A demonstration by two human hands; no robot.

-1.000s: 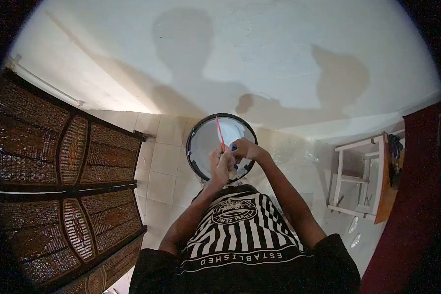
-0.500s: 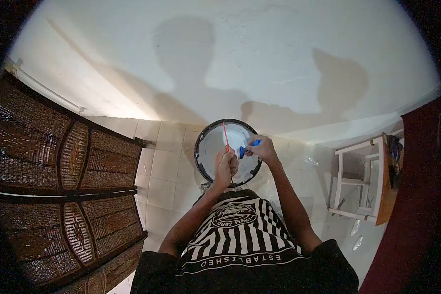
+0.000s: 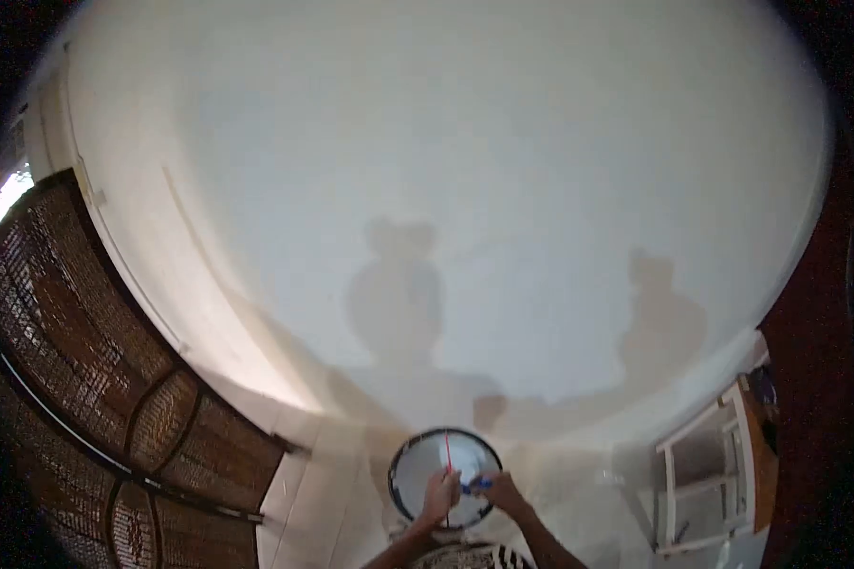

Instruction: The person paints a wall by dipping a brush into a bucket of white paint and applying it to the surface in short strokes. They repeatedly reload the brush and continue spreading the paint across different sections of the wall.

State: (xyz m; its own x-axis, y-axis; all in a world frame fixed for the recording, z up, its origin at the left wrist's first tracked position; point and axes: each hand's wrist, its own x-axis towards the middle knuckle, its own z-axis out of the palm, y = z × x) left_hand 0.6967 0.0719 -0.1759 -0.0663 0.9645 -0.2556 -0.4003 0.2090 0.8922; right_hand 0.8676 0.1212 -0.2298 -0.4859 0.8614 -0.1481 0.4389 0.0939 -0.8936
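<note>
A round bucket (image 3: 395, 486) with a dark rim and pale grey-white contents stands low in the view, by the foot of the wall. Across its opening runs a thin red handle (image 3: 449, 449). My left hand (image 3: 440, 497) is closed around this handle, over the bucket. To the right, my right hand (image 3: 503, 495) grips a small blue brush (image 3: 481, 484) above the bucket's opening. The brush's tip points toward my left hand and is blurred, so whether they touch cannot be told.
A pale wall (image 3: 522, 161) with shadows fills the upper view. Dark woven panels (image 3: 76, 322) stand at left. A white-framed stool or small table (image 3: 669, 493) with a wooden top stands at right, by a dark red surface (image 3: 811, 398). The floor has pale tiles (image 3: 299, 517).
The view has tilted up, so the bucket and both hands appear lower and more wall shows. Both hands keep their holds on the handle and the brush.
</note>
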